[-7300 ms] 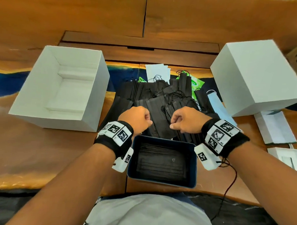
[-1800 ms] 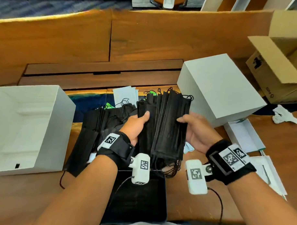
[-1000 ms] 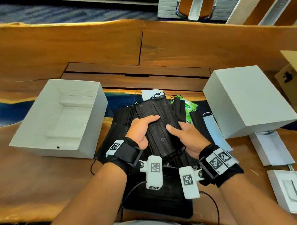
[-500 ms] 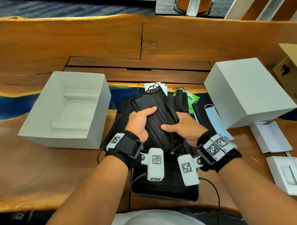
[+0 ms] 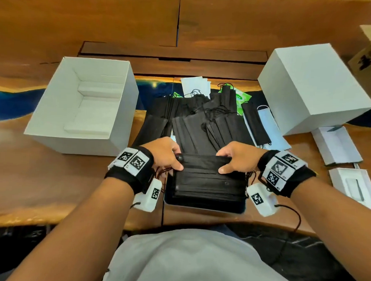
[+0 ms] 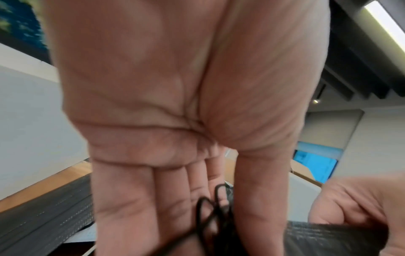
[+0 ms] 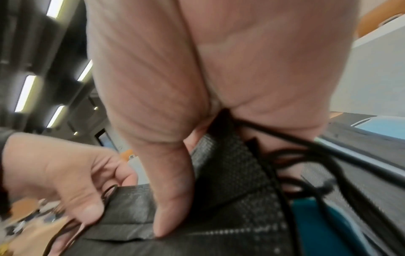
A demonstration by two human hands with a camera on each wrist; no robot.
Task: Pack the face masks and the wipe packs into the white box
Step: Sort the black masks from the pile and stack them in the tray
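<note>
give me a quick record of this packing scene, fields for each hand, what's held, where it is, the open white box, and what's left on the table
left hand: grips left end of stack
right hand: grips right end of stack
held: black mask stack
location: over the dark blue tray, near table edge
open white box: left of the hands, no masks inside
left on table: loose black masks, green wipe packs, light blue mask

A flat stack of pleated black face masks (image 5: 206, 179) is held over a dark blue tray, loose black masks (image 5: 202, 124), green wipe packs (image 5: 240, 98) and the open white cardboard box (image 5: 61, 106) being shown beyond.
</note>
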